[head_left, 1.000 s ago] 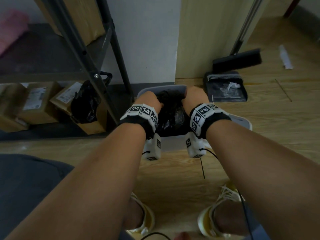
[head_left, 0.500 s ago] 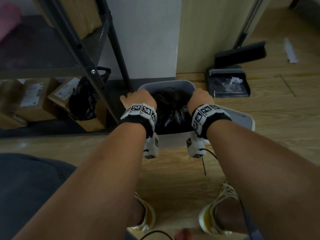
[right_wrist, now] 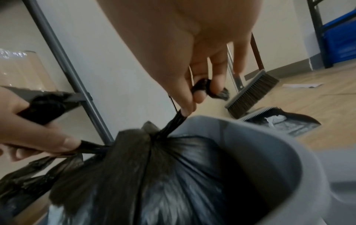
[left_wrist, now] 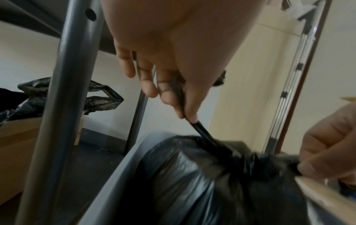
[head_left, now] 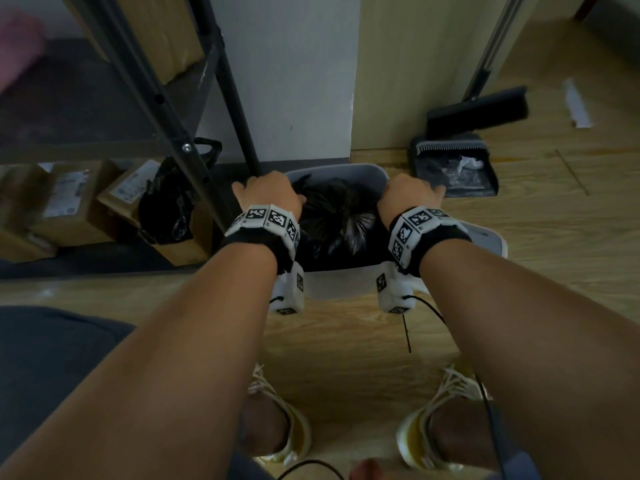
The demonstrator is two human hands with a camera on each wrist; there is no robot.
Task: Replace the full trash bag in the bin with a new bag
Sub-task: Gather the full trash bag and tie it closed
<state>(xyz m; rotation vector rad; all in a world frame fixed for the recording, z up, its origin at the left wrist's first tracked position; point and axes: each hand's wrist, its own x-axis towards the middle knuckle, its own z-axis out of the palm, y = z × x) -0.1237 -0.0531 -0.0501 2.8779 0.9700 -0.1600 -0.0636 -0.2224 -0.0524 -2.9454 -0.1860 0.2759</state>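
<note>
Down on the wooden floor, between a dark metal shelf rack [head_left: 194, 109] on the left and a broom [head_left: 478, 110] with its dustpan [head_left: 453, 168] on the right, a grey bin [head_left: 341, 284] stands with a full black trash bag [head_left: 337, 220] still sitting inside it. Both hands are at work over its mouth. The left hand [head_left: 268, 194] pinches one twisted tail of the bag between thumb and fingers [left_wrist: 146, 89], and the right hand [head_left: 410, 194] pinches the other tail the same way, fingers [right_wrist: 216, 76] curled round the bunched plastic. A second ago the two hands were close together over the middle of the bag; now they have drawn apart toward the left and right rims, and the tails run taut from a gathered neck at the top of the bag. To my eye that means the knot is being cinched, so the bag is closed or nearly so, and what is left is lifting it out of the bin and fitting a fresh one. Another black bag [head_left: 166, 209] lies on a cardboard box [head_left: 180, 249] under the rack on the left; whether it is the replacement I cannot tell. Thin plastic pulled this hard could tear at the neck.
</note>
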